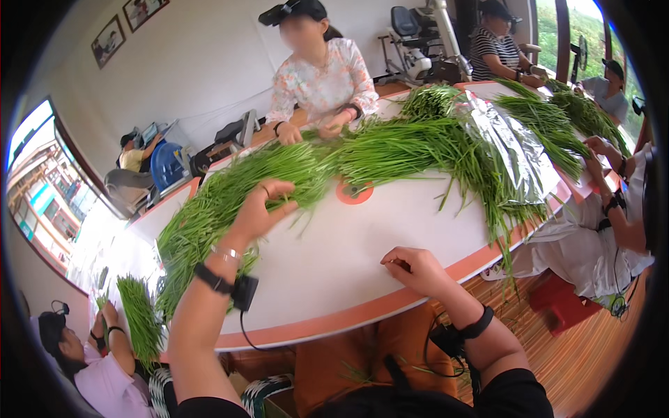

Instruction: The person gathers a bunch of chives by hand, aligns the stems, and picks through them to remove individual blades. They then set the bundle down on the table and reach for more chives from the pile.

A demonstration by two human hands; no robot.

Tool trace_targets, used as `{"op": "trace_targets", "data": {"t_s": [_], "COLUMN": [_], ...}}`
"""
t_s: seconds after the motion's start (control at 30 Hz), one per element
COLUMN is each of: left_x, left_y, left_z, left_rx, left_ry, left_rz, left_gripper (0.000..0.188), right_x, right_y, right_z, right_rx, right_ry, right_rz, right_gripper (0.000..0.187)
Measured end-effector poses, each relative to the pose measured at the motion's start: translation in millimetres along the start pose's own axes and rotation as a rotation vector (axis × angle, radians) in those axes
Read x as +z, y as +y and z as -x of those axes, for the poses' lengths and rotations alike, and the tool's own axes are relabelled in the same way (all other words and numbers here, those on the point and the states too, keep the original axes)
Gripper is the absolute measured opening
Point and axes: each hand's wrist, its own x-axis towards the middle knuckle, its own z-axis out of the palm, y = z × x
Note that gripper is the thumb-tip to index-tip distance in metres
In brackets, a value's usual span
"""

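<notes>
A large heap of long, thin green stalks like chives (230, 184) spreads over the left part of the white table (334, 265). My left hand (261, 209) hovers at the heap's near right edge, fingers and thumb apart, with nothing seen between them. Above the bare white middle of the table is my right hand (418, 270), its fingers curled and pressed together. Whatever it may hold is too small to make out. Farther right lies a second heap of green stalks (397, 150), some hanging over the table's front edge.
Silvery plastic film (512, 150) lies on the right heap. Opposite me, a person in a flowered shirt (324, 83) handles stalks. More people work at the right and lower left, where a separate bunch (139, 317) lies. A red stool (564, 299) stands on the floor at right.
</notes>
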Motion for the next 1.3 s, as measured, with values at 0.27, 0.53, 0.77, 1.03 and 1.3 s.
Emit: {"op": "trace_targets", "data": {"t_s": [0.27,0.53,0.77,1.03,1.3], "left_x": [58.2,81.2,88.6,92.3,93.0], "left_y": [98.3,101.6,95.7,93.1,91.3], "left_z": [255.6,384.5,395.0,416.8,430.0], "left_rx": [-0.906,-1.586,-1.703,-1.74,-1.738], "left_ry": [-1.088,-1.042,-1.025,-1.056,-1.074], "left_rz": [0.972,1.045,1.081,1.106,1.116], "left_gripper": [0.024,0.026,0.027,0.028,0.029], "right_x": [-6.3,-2.4,-1.4,0.6,4.1], "right_y": [-13.5,-7.2,-4.7,-9.2,-10.1], "right_z": [5.1,7.3,4.5,5.5,4.0], "right_rx": [0.034,-0.039,-0.051,0.023,0.059], "right_ry": [-0.011,0.023,0.015,0.027,0.024], "right_rz": [0.079,0.072,0.105,0.099,0.124], "right_gripper": [0.01,0.007,0.008,0.008,0.009]}}
